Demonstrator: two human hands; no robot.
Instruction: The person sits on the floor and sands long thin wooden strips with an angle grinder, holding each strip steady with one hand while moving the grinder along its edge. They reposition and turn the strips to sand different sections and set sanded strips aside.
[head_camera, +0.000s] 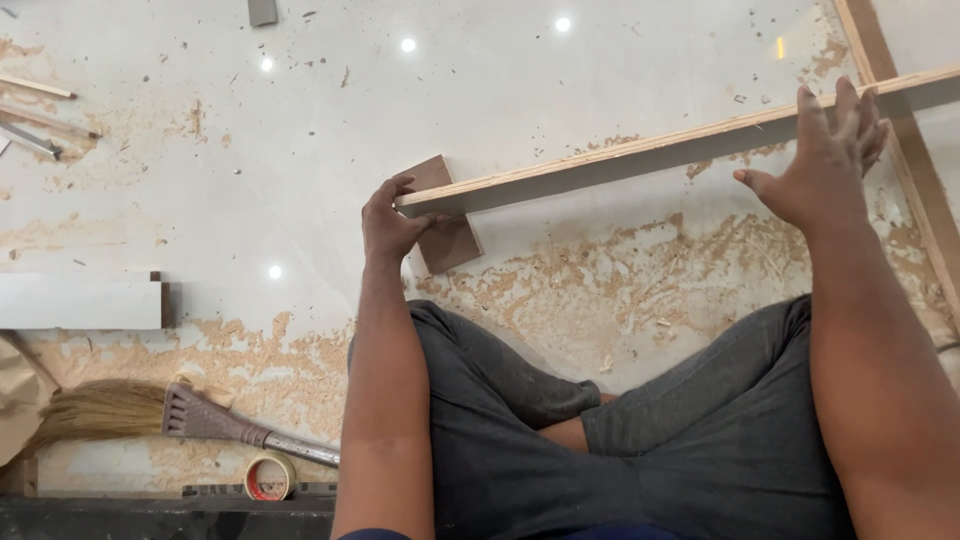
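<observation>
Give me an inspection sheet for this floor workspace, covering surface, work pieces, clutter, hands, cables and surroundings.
Surface: glossy pale floor, patches of sawdust.
Job's things: long plywood strip on edge, its near end over a small brown board.
Clutter: broom, roll of tape, white panel, thin wood sticks at left.
Hands: left hand grips the strip's end; right hand open, fingers spread against the strip farther along.
Cables: nothing seen.
Surroundings: wooden batten crossing at right; person sits cross-legged.
</observation>
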